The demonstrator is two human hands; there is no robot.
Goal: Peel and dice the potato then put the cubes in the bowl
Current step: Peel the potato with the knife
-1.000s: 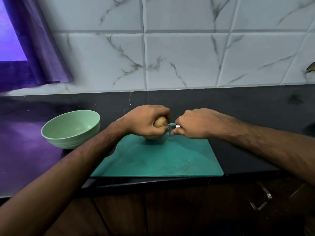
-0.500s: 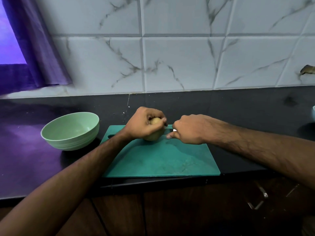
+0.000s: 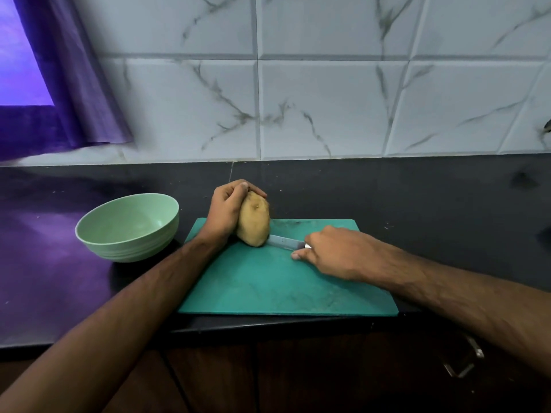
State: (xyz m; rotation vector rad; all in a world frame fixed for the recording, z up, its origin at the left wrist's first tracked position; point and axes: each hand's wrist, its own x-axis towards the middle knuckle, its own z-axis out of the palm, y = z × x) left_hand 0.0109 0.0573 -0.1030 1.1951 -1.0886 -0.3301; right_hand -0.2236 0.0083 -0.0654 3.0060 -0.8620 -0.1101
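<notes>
Far left, purple curtain (image 3: 74,84) by a window. Pale green bowl (image 3: 128,226) sits on dark counter (image 3: 417,198), just left of a teal cutting board (image 3: 283,281). Left hand (image 3: 228,210) grips an unpeeled potato (image 3: 253,223), held upright w/ its lower end at the board's back-left corner. Knife (image 3: 284,242) blade tip meets the potato's base. Right hand (image 3: 334,251) curls round the knife handle, low over the board. White marble tiles (image 3: 328,108) behind.
</notes>
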